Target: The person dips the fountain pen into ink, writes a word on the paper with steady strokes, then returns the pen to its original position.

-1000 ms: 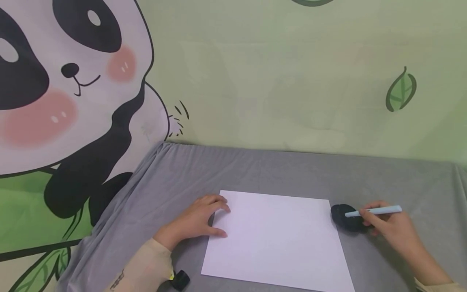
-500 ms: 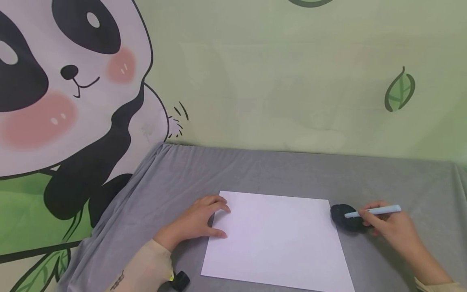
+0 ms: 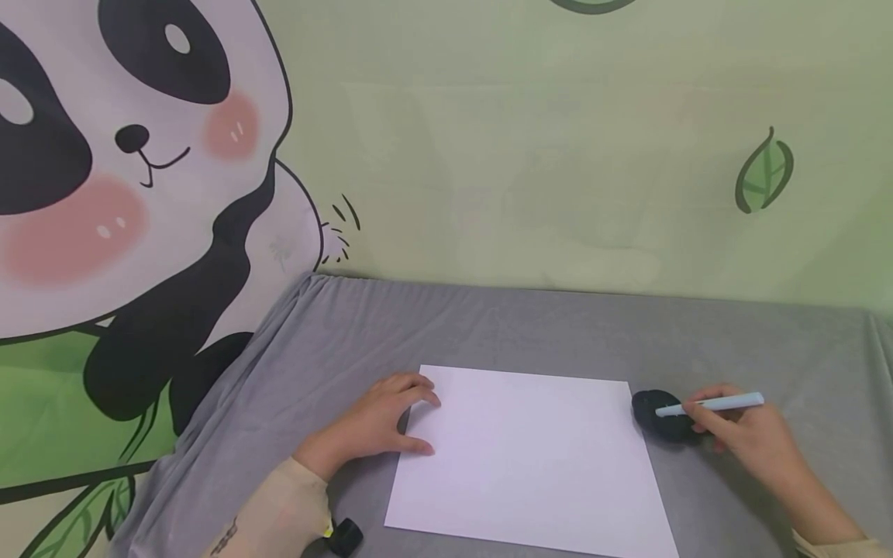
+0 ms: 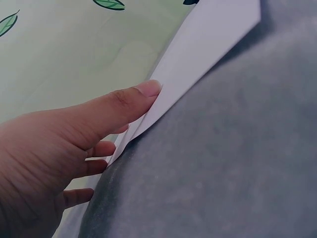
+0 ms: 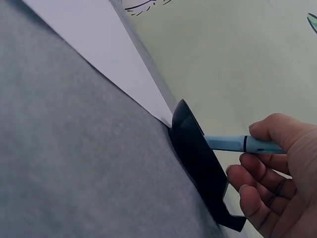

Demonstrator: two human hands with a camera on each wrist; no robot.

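A white sheet of paper (image 3: 530,457) lies flat in the middle of the head view. My left hand (image 3: 373,415) rests at its left edge, thumb and fingers spread apart and touching the paper; the left wrist view shows the thumb (image 4: 148,89) lying along it. At the paper's right edge sits a black, shallow, dish-like object (image 5: 195,153). My right hand (image 3: 756,438) pinches a light blue pen (image 3: 729,402) between thumb and fingers. The pen's front end is over or in the black object; whether its tip touches it is hidden by the rim.
Grey cloth (image 3: 558,325) covers the table. Near my left sleeve lies a small black cylindrical thing (image 3: 345,536), partly hidden. Behind the table stands a green wall (image 3: 544,155) with a painted panda (image 3: 167,256) and leaves.
The pen and my right hand have shifted very slightly to the left over the black object. My left hand and the paper have stayed in place.
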